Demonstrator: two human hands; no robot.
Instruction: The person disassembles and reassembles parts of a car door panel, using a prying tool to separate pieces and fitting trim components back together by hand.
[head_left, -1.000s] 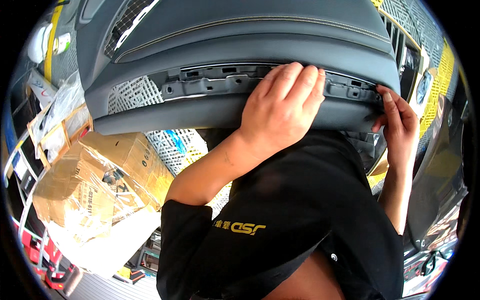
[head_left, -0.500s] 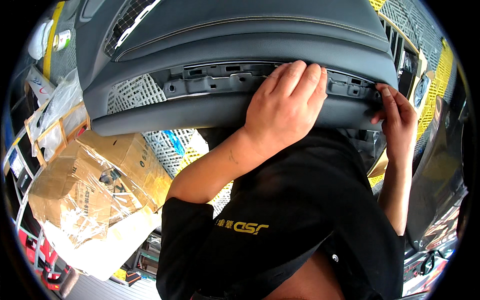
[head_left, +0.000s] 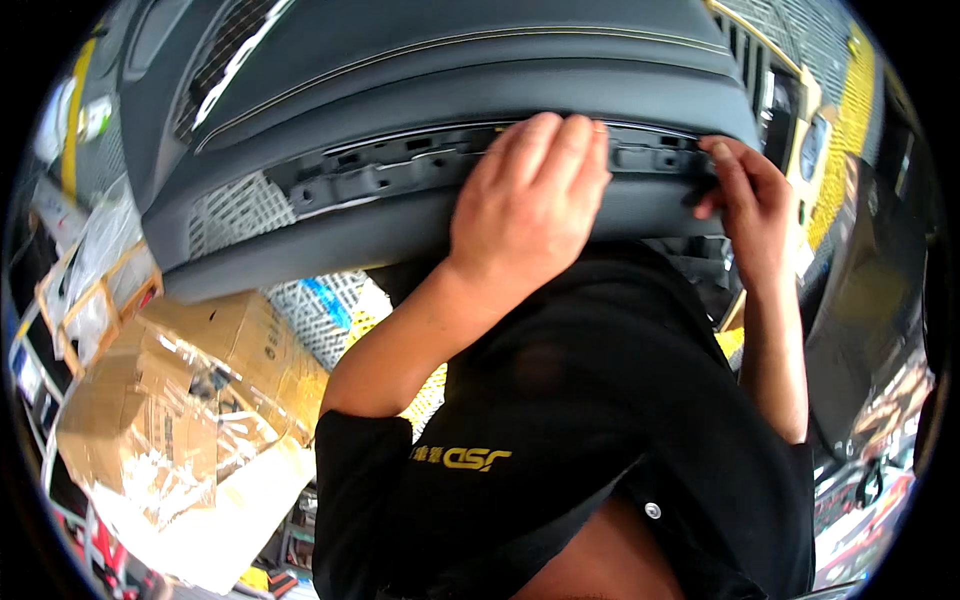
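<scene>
Bumper [head_left: 420, 80], big and dark grey, fills the top of the view, curving from the upper left across to the right. Along its lower part runs a moulded plastic rail [head_left: 390, 170] with clips and small openings. The person's left hand [head_left: 525, 205] lies flat over the middle of that rail, fingers [head_left: 560, 150] spread and pressed on it, clasping nothing. The right hand [head_left: 750, 200] is at the rail's right end, its fingertips curled round the edge and pinching it there. Both bare forearms rise from a black shirt [head_left: 600, 430] with a yellow logo on the sleeve. Below the bumper on the left sits a cardboard box [head_left: 190, 390] wrapped in clear film and tape, just beside a white mesh sheet [head_left: 330, 315]. To the far right stands another dark panel [head_left: 860, 330], close to the right forearm.
</scene>
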